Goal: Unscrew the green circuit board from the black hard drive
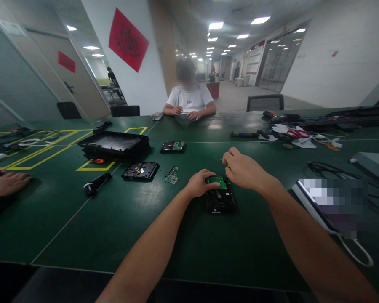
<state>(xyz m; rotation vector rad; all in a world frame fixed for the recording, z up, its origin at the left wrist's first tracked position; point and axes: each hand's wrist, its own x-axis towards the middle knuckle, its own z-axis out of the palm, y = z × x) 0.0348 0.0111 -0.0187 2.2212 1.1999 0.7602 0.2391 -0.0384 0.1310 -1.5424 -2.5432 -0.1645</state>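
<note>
A glossy green circuit board [217,182] tops a matt black metal hard drive [220,198] on the smooth, faintly reflective green table [113,227].

left hand [199,183] on hard drive [220,198] | right hand [244,170] above it

Big dark green table [120,227] with yellow tape lines [41,159] marked out on the left part. Sitting on it: a black rectangular hard drive with a green circuit board on top [220,194] near the middle, a second black drive showing a green board [172,146] further back, an opened black drive casing [140,170], a small loose green circuit board [171,175] just beside that, a shallow black rectangular tray [113,144], and a black cylindrical tool [97,183]. Red-handled scissors [297,133] lie in the cable clutter (far right side).
</note>
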